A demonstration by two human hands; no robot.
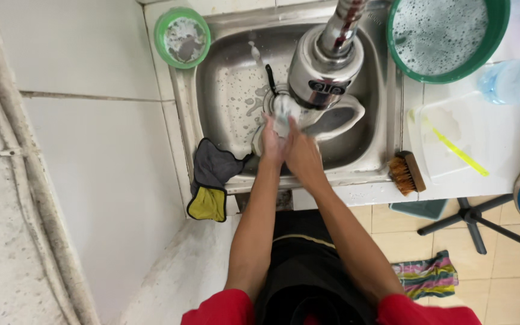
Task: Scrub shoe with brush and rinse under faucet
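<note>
— Where are the hands?

— Both are down in the steel sink [224, 78], under the chrome tap [326, 60]. The left hand [271, 141] and the right hand [302, 153] sit pressed close together, side by side, fingers closed around a white shoe [326, 117] that lies in the basin right below the spout.

— Is the shoe clear of the sink floor?

— I cannot tell; its open top faces up and its toe end is hidden by the hands.

— What else is around?

— A grey and yellow cloth [212, 180] hangs over the sink's front-left edge. A small green bowl [182, 37] stands on the back-left corner, and a bigger green basin [446, 36] of foamy water sits at the back right. A scrubbing brush [405, 173] rests on the counter just beside the sink's front-right corner, next to a clear plastic lid [452, 138]. A striped rag [428, 275] lies on the tiled floor, well apart from the hands.
</note>
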